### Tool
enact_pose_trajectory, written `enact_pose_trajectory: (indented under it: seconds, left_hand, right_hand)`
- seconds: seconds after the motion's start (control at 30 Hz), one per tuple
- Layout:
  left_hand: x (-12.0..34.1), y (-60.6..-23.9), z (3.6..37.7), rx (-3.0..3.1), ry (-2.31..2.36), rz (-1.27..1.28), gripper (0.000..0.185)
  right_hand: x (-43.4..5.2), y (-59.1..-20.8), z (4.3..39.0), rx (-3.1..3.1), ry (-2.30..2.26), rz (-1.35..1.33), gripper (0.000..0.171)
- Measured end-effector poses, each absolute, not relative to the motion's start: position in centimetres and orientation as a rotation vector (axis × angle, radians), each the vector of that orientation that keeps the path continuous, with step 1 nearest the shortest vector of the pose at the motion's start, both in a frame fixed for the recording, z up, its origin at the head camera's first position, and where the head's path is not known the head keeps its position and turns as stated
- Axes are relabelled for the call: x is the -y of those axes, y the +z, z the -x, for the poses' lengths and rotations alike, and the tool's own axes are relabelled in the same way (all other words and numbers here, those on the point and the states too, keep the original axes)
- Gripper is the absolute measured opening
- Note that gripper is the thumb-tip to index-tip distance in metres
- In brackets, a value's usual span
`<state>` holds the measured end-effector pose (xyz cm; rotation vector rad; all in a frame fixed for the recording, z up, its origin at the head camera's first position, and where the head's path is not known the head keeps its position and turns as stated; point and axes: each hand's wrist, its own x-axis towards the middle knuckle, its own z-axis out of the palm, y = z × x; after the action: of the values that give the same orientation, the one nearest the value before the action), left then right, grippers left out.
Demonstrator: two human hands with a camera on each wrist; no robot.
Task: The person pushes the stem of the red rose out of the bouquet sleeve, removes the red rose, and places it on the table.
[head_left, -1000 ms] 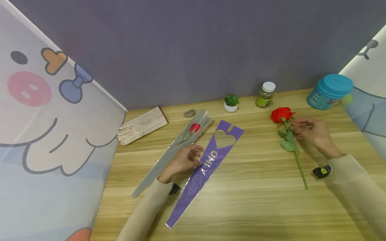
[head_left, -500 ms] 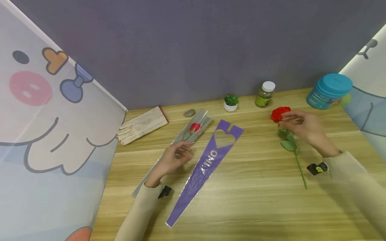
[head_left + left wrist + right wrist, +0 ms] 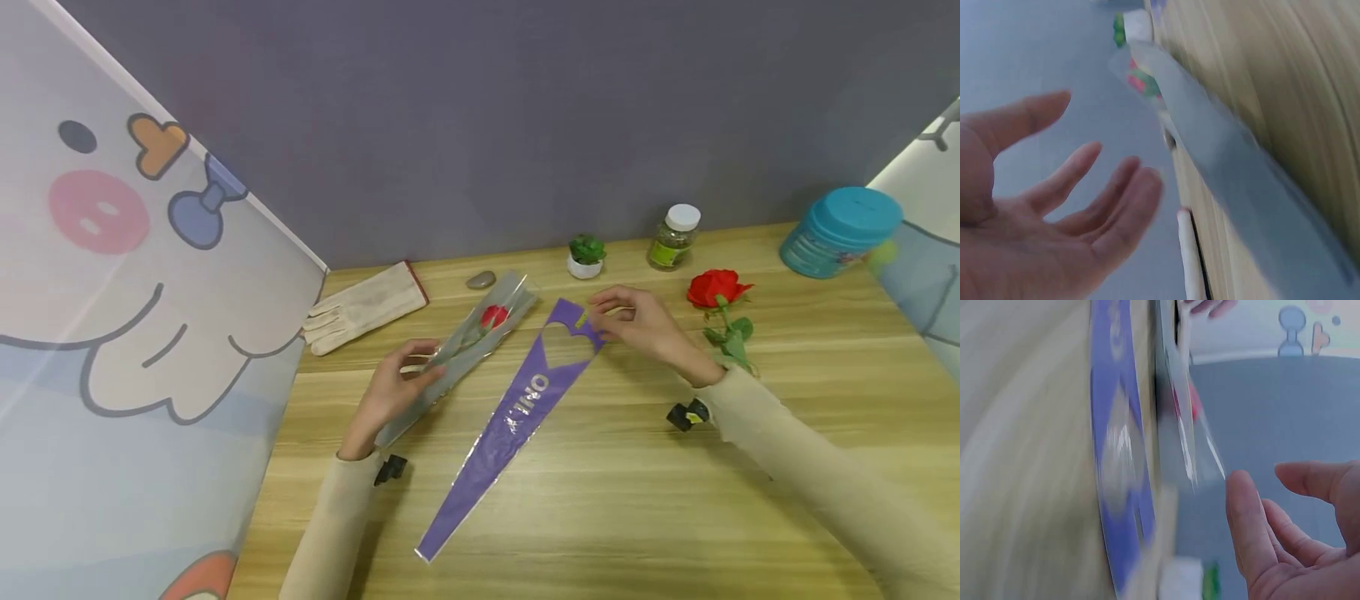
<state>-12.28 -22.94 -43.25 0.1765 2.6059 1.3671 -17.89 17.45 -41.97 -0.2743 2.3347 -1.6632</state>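
Purple tapered plastic flower sleeve [image 3: 517, 410] with heart window lies flat mid-tabletop [image 3: 637, 500]. Left hand [image 3: 390, 392] grip released, fingers loose beside grey clear sleeve holding a red rose [image 3: 457, 350]. Right hand [image 3: 637, 327] grip relaxed, fingertips at purple sleeve's wide end. Loose red rose [image 3: 718, 292] farther right.

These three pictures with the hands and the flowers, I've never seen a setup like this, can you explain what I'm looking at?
A person works with bare hands, filmed by three cameras. The wide picture comes from the head; the two blurry close-ups come from cameras on each wrist. On the wooden table lie a purple sleeve, a clear sleeve with a rose inside, a loose red rose, a glove, a small plant, a jar and a teal tub. The left hand touches the clear sleeve; the right hand reaches the purple sleeve's wide end. Neither plainly grips anything.
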Motion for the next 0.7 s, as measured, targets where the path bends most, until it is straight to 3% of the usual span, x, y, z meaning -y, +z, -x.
enact_pose_trajectory:
  seconds: [0.3,0.7]
  left_hand:
    - [24.5,-44.3,13.0,-2.623,1.206,-0.090,0.067]
    - [24.6,-45.3,12.8,-2.652,1.125,-0.033,0.066]
  right_hand:
    - [-9.7,-45.0,18.0,-1.870,-1.795,0.192,0.047]
    - [-6.2,-46.0,18.1,-1.576,-1.866,-0.040,0.041]
